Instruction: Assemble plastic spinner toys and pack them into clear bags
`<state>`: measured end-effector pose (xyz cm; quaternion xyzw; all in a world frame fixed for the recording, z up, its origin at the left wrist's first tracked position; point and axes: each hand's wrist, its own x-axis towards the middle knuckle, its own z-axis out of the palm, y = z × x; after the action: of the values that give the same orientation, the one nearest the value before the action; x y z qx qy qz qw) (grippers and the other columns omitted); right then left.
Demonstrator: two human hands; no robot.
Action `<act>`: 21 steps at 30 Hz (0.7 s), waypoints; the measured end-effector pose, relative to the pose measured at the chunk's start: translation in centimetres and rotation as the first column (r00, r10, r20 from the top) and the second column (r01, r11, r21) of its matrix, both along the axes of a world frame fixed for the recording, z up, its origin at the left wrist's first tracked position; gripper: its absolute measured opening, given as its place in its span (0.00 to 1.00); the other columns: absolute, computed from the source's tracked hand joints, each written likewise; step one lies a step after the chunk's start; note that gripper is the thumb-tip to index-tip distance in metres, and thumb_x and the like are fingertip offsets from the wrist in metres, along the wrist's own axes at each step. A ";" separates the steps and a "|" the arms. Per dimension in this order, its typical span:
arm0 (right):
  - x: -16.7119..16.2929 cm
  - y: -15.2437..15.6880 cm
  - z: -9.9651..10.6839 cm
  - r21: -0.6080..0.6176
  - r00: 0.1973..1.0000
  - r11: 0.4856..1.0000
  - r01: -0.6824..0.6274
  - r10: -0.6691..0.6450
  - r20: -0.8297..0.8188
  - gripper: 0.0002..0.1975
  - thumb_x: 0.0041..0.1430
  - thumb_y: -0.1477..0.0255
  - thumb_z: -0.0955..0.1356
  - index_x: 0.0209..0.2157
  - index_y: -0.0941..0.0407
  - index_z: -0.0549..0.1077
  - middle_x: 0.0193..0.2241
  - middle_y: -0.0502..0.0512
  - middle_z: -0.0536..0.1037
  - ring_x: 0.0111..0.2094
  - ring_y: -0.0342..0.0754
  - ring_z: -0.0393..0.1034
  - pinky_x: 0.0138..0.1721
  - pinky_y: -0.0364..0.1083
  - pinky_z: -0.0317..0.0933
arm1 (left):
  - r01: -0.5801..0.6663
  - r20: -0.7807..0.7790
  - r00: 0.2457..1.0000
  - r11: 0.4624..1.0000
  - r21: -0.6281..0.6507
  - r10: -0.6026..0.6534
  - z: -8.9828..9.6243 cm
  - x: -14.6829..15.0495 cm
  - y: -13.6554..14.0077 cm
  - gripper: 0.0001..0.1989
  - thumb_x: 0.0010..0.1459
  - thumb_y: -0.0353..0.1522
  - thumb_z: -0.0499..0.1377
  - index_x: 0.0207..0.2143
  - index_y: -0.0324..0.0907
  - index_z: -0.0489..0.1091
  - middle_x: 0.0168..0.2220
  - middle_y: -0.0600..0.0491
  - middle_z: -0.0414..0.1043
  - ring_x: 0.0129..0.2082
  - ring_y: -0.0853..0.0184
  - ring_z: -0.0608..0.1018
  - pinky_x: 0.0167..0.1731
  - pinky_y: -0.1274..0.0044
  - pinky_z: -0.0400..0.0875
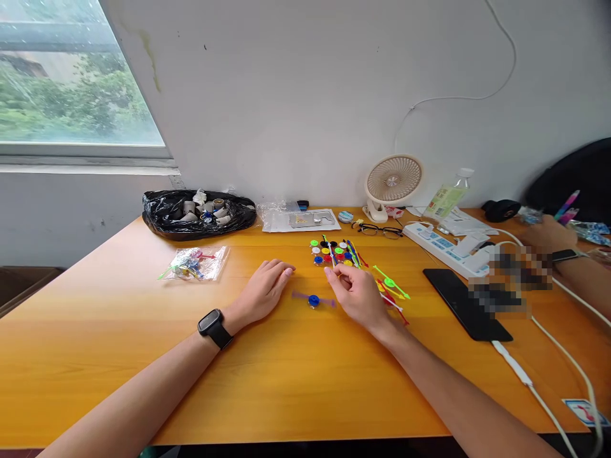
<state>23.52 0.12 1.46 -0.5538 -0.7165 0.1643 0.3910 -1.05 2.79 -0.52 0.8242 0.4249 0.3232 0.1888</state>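
A wooden worktop [267, 381] spreads beneath a person's two bare hands, with clock positions here read around the blue spinner [313, 300] that sits upright between them. A window [76, 83] shows greenery at 10 o'clock. Below it, in the same direction, a crumpled black plastic bag [157, 219] lies open against the wall, grey tube-like pieces inside. A white power strip [442, 247] stretches between 2 and 3 o'clock, and a flat black device [453, 296] with a white cable lies at 3 o'clock, partly hidden by blurring.

The left hand [264, 289], a black watch on its wrist, rests palm down at 9 o'clock, its grip relaxed and open. The right hand [361, 294] is at 3 o'clock, its grip curled closed, thumb against forefinger; whether anything is inside cannot be told. A beige fan [394, 179] stands between 1 and 2 o'clock, a bottle [446, 197] at 2. Another person's hand [548, 236] reaches in from the far right.

A clear packet [217, 264] of colored parts lies between 9 and 10 o'clock. Loose colored arrows [390, 283] lie just beyond the right hand, and small round pieces [326, 250] cluster toward 1 o'clock. Across the spinner, a purple pointer [325, 301] shows as a blurred streak, one end just beside the right hand.
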 end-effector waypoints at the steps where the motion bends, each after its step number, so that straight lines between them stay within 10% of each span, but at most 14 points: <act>1: 0.0 0.0 0.0 0.001 1.000 1.000 -0.003 0.003 0.006 0.23 0.70 0.55 0.64 0.25 0.54 0.68 0.17 0.45 0.57 0.20 0.42 0.52 0.26 0.45 0.45 | 0.005 -0.016 1.000 1.000 -0.002 -0.005 -0.1 0.0 0.0 0.20 0.77 0.41 0.44 0.49 0.44 0.72 0.47 0.47 0.75 0.48 0.58 0.75 0.54 0.64 0.68; 10: -0.1 -0.1 0.0 0.015 0.999 0.999 -0.035 0.034 0.042 0.23 0.70 0.57 0.65 0.24 0.55 0.66 0.16 0.44 0.57 0.20 0.42 0.52 0.26 0.45 0.45 | 0.130 -0.031 0.991 0.992 0.008 -0.130 0.2 -0.7 -0.3 0.19 0.76 0.42 0.44 0.53 0.46 0.70 0.51 0.48 0.74 0.50 0.56 0.74 0.54 0.63 0.67; 15: -0.1 -0.2 0.0 0.031 0.999 0.999 -0.032 0.030 0.042 0.23 0.70 0.57 0.65 0.24 0.55 0.66 0.16 0.44 0.57 0.20 0.41 0.52 0.26 0.45 0.45 | -0.037 0.123 0.992 0.999 -0.034 0.041 0.4 -0.3 -0.4 0.14 0.74 0.41 0.49 0.49 0.45 0.71 0.47 0.49 0.76 0.47 0.59 0.76 0.48 0.67 0.70; 21: -0.1 -0.1 0.0 0.041 0.998 0.998 -0.039 0.037 0.046 0.23 0.71 0.57 0.64 0.23 0.55 0.65 0.16 0.44 0.56 0.20 0.41 0.52 0.26 0.45 0.45 | -0.128 0.247 0.960 0.992 -0.015 0.128 0.6 -0.1 0.0 0.28 0.72 0.41 0.52 0.17 0.43 0.63 0.43 0.49 0.80 0.45 0.60 0.78 0.48 0.68 0.69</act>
<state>23.47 0.06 1.51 -0.5353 -0.7390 0.1439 0.3830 -1.17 2.77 0.09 0.7484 0.4501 0.4354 0.2184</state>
